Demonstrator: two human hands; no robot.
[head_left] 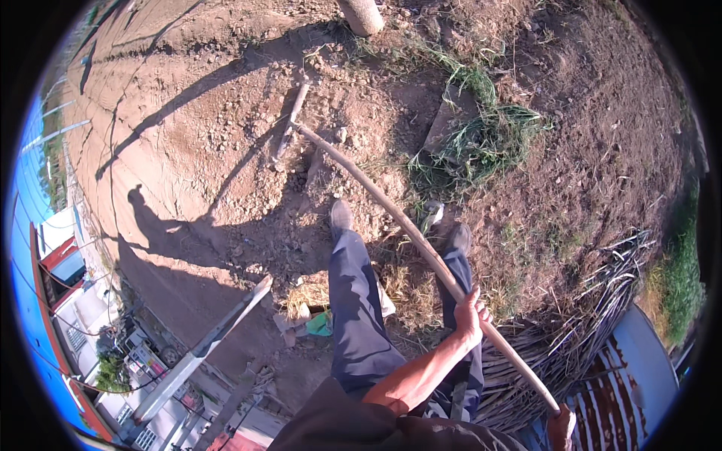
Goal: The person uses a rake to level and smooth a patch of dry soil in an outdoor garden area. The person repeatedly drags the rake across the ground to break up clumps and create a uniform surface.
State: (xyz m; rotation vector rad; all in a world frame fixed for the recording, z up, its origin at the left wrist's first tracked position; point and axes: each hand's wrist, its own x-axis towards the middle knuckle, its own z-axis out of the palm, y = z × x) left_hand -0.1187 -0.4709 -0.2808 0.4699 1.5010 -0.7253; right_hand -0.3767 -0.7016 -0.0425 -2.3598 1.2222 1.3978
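While the left grip (469, 317) is wrapped round the shaft of a wooden tool (410, 229), well up from its near end, the right grip (561, 427) is closed about that near end, partly cut off by the edge of the view; both are shut on the wood, with the left forearm reaching across the body to the right. The tool slants from near right to far left, passing in front of the right trouser leg; its crosspiece (284, 142) is set across the far end, beside loose, cloddy soil (226, 105); whether it touches the ground or is just above it, I cannot tell.

To the right of the crosspiece lies a heap of cut grass (496, 146), partly over a flat slab (450, 124); farther off stands a trunk (363, 16). The left shoe (341, 216) and right shoe (460, 239) are planted apart on the ground; just left of the left leg are some straw (307, 295) and a green scrap (320, 325); a pale post (199, 353) slants at near left. At near right is a pile of sticks (571, 323), beside a rusty metal sheet (639, 346); long shadows fall over the soil at left.
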